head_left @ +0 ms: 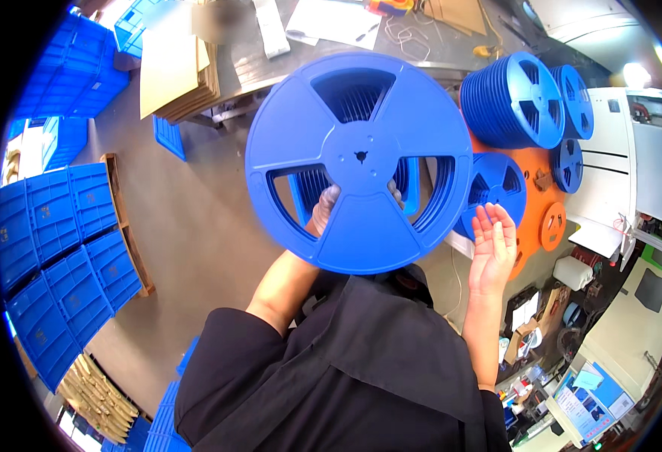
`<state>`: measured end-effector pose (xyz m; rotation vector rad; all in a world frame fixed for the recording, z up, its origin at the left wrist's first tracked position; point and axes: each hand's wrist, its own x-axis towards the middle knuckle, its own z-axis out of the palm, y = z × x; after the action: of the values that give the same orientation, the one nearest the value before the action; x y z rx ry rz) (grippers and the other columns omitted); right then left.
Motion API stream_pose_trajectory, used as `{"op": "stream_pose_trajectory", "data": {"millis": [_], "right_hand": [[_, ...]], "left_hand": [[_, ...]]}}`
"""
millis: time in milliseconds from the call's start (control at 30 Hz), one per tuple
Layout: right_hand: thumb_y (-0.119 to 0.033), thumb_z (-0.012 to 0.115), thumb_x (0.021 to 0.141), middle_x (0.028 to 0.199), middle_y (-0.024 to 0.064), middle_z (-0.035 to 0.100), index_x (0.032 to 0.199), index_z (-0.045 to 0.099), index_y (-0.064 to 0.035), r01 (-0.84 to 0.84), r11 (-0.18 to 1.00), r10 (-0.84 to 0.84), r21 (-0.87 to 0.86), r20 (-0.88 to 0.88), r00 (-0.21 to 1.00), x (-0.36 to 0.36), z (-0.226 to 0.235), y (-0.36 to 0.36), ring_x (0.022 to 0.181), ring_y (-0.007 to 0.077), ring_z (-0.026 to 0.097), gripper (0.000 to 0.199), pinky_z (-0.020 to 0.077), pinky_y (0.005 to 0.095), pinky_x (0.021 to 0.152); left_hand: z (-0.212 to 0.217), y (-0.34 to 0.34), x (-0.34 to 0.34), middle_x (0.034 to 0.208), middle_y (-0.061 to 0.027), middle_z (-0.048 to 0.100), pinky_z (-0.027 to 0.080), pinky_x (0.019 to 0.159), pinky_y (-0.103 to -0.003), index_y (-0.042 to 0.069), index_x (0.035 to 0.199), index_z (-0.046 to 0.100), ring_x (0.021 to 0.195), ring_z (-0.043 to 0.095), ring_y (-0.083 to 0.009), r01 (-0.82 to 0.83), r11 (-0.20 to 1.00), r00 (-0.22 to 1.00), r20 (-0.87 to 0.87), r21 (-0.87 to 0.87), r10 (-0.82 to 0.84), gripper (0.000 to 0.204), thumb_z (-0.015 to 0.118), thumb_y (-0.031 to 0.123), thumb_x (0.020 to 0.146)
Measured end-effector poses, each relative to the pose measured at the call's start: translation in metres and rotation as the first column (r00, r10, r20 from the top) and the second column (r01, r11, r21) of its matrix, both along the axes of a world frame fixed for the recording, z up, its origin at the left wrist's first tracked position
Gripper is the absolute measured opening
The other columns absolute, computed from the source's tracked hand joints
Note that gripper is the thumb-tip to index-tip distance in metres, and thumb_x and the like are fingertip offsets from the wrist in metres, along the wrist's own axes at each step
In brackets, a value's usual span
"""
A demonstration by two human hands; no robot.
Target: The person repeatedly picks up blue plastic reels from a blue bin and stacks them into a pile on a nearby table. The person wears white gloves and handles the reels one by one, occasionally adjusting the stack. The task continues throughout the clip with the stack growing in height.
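Reels [357,241], blue and nested several deep, held up at centre just above the wearer's chest, front disc facing the camera, three windows cut around a small hub hole. Left hand [326,205]: comes in from 7 o'clock, fingers bent at the lower-left window, has hold of the reels; full grip hidden by the front disc. Right hand [491,248]: at 3 o'clock, open, palm up, fingers loosely extended, nothing in it. Its fingertips overlap another blue reel [508,172] in view; contact cannot be told. Front disc blocks the view of the floor beneath and part of the near edge of the metal workbench [247,69], 12 o'clock. On that bench: white papers [331,21], tangled string [412,38]. Cardboard stack [169,71] at 11 o'clock, on the bench corner. Tall reel stack [536,94] at 2 o'clock, close to the orange surface [531,226] that spreads around 3 o'clock, small orange disc [554,226] on it. White jug [572,273] beyond, between 3 and 4. Blue crates [48,207] piled at 9 o'clock, wooden pallet [125,218] upright against their near side. Pale wooden poles [97,399] bundled at 8 o'clock.
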<state>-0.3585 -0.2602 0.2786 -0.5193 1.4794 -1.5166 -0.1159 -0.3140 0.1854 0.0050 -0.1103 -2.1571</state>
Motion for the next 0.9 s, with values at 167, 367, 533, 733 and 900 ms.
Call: {"op": "stream_pose_trajectory", "data": {"millis": [167,367,533,733,900], "right_hand": [[-0.015,0.053,0.097,0.115,0.0103,0.061,0.118,0.056,-0.0022,-0.132,0.961,0.099,0.244,0.141,0.985,0.015,-0.045,0.027,0.105,0.0226,0.061,0.025,0.0494,0.0359,0.091],[-0.016,0.05,0.1,0.115,0.0113,0.061,0.121,0.054,-0.0007,-0.283,0.8,0.114,0.529,0.328,0.938,0.05,-0.081,0.076,0.104,0.02,0.061,0.027,0.0502,0.032,0.089],[-0.015,0.047,0.101,0.116,0.0131,0.06,0.123,0.053,0.0003,-0.178,0.74,-0.098,0.648,0.366,0.925,0.061,-0.102,0.099,0.106,0.0205,0.061,0.027,0.0507,0.0308,0.09],[-0.017,0.049,0.101,0.116,0.0136,0.06,0.124,0.052,0.0,-0.082,0.675,-0.157,0.734,0.252,0.955,0.044,-0.117,0.109,0.105,0.0209,0.062,0.029,0.0509,0.0316,0.09],[-0.018,0.05,0.1,0.118,0.0144,0.059,0.125,0.052,-0.0015,-0.066,0.64,-0.182,0.766,0.235,0.955,0.04,-0.129,0.121,0.107,0.0233,0.062,0.03,0.0514,0.0328,0.089]], "left_hand": [[-0.014,-0.004,0.022,0.125,-0.014,0.056,0.043,0.105,-0.046,0.003,0.132,0.049,0.119,0.054,-0.0302,0.047,0.943,0.992,0.092,0.33,-0.082,0.071,0.067,0.05,0.082],[-0.14,-0.021,0.073,0.114,-0.0106,0.067,0.045,0.101,-0.043,0.006,0.124,0.058,0.112,0.059,-0.0229,-0.152,0.878,0.734,0.647,0.454,-0.207,0.046,0.071,0.03,0.087],[-0.254,-0.068,0.068,0.113,-0.0099,0.067,0.046,0.1,-0.042,0.007,0.123,0.059,0.112,0.059,-0.0226,-0.166,0.815,0.635,0.692,0.556,-0.342,0.045,0.071,0.031,0.086],[-0.322,-0.108,0.049,0.112,-0.009,0.068,0.046,0.099,-0.041,0.009,0.123,0.059,0.112,0.059,-0.0222,-0.187,0.763,0.622,0.675,0.619,-0.396,0.045,0.072,0.031,0.086],[-0.35,-0.129,0.038,0.111,-0.0083,0.068,0.046,0.099,-0.04,0.01,0.123,0.06,0.112,0.058,-0.0219,-0.183,0.74,0.632,0.654,0.647,-0.416,0.045,0.072,0.032,0.086]]}}
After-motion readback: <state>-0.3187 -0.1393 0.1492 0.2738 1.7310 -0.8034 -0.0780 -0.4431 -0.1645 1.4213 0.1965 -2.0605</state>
